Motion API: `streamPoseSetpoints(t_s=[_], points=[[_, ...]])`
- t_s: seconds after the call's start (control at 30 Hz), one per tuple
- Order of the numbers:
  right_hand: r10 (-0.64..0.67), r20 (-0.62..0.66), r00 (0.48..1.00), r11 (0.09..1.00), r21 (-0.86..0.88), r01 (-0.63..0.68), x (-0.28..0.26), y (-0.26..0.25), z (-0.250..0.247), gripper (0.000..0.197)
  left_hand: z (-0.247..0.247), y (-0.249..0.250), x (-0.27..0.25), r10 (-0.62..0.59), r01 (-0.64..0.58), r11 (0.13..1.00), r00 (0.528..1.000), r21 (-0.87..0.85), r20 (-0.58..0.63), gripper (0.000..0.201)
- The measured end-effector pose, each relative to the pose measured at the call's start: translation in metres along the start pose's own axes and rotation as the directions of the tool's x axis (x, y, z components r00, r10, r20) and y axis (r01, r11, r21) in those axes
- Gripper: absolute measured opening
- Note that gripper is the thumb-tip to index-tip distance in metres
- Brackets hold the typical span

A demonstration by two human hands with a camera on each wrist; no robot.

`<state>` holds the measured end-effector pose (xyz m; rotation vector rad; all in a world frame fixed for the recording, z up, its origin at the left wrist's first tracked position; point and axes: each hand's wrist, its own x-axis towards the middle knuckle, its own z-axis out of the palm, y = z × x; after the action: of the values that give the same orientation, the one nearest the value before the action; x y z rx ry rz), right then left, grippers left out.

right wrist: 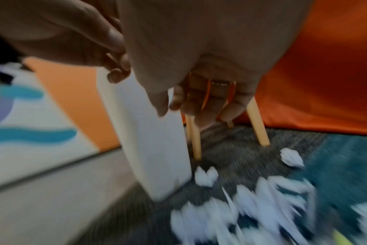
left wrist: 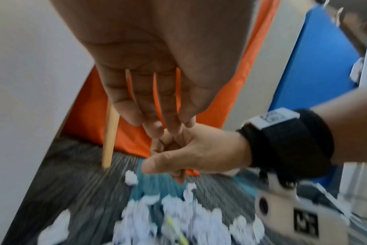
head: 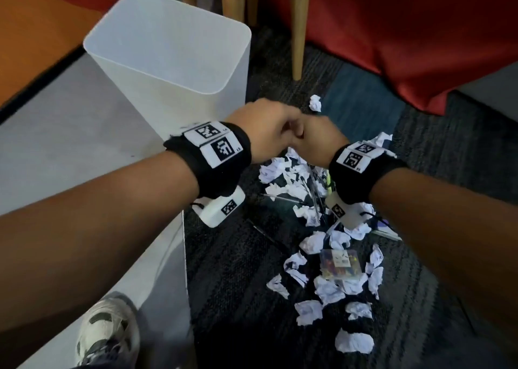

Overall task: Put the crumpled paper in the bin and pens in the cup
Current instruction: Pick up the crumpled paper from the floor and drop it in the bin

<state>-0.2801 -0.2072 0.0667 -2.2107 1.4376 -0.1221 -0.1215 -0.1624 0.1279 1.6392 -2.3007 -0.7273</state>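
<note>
Both my hands meet in mid-air just right of the bin. The white translucent bin (head: 182, 102) (right wrist: 153, 140) stands upright on the dark carpet, and I see nothing in it. My left hand (head: 266, 124) (left wrist: 168, 127) has straight fingers whose tips touch my right hand (head: 314, 138) (left wrist: 178, 149) (right wrist: 203, 107). The right hand's fingers hang loosely curled with nothing visible in them. Below the hands lie several crumpled paper balls (head: 280, 169) (left wrist: 174, 207) (right wrist: 205, 175). Clear pens (head: 305, 192) and a yellow-green pen (head: 329, 182) (left wrist: 174, 228) lie among them. No cup shows.
A small clear plastic box (head: 339, 262) sits among the papers near me. Wooden chair legs (head: 297, 32) and red fabric (head: 420, 32) stand behind the pile. A pale grey floor strip (head: 70, 144) runs on the left, with my shoe (head: 109, 332) on it.
</note>
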Motion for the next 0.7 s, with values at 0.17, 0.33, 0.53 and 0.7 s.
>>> streamPoseSetpoints(t_s=[0.17, 0.33, 0.53, 0.7], points=[[0.075, 0.450, 0.890, 0.941, -0.326, 0.085, -0.035, 0.040, 0.055, 0.022, 0.075, -0.013, -0.003, -0.077, 0.038, 0.991, 0.947, 0.127, 0.313, 0.026], [0.136, 0.530, 0.837, 0.932, -0.355, 0.074, -0.045, 0.067, 0.087, 0.041, 0.122, -0.037, 0.010, -0.156, 0.093, 0.980, 0.910, 0.178, 0.385, 0.028], [0.155, 0.581, 0.799, 0.917, -0.385, 0.102, -0.065, 0.084, 0.104, 0.066, 0.160, -0.047, 0.017, -0.198, 0.076, 0.963, 0.852, 0.260, 0.485, 0.039], [0.092, 0.505, 0.858, 0.892, -0.425, 0.154, -0.087, 0.102, 0.109, 0.068, 0.184, -0.051, 0.019, -0.197, 0.004, 0.947, 0.798, 0.322, 0.570, 0.067]])
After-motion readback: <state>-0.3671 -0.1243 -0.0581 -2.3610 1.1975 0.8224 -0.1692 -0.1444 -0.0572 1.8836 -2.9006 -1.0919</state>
